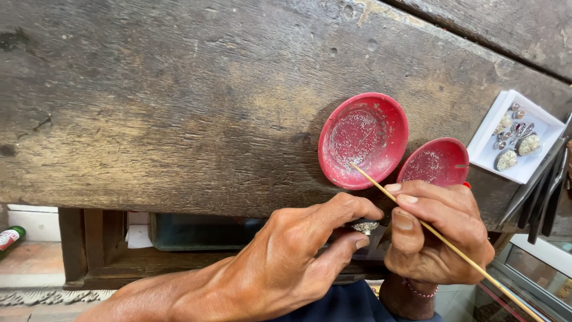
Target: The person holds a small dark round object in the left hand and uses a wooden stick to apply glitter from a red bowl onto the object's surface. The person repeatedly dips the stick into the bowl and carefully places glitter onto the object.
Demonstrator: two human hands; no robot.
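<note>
- Worn wooden bench (pixel 179 107) here, two red dishes (pixel 363 138) of tiny glittery grains.
- My left hand (pixel 286 262) pinches a small jewel piece (pixel 364 226); right hand (pixel 438 232) fingers clamp a thin stick (pixel 381 189).

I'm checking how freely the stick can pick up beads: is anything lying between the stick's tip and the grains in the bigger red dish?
Nothing visible does. The right hand holds the thin stick, whose tip already rests inside the bigger red dish at its near rim, among the grains. The left hand pinches a small beaded piece below the bench edge, out of the way.
</note>
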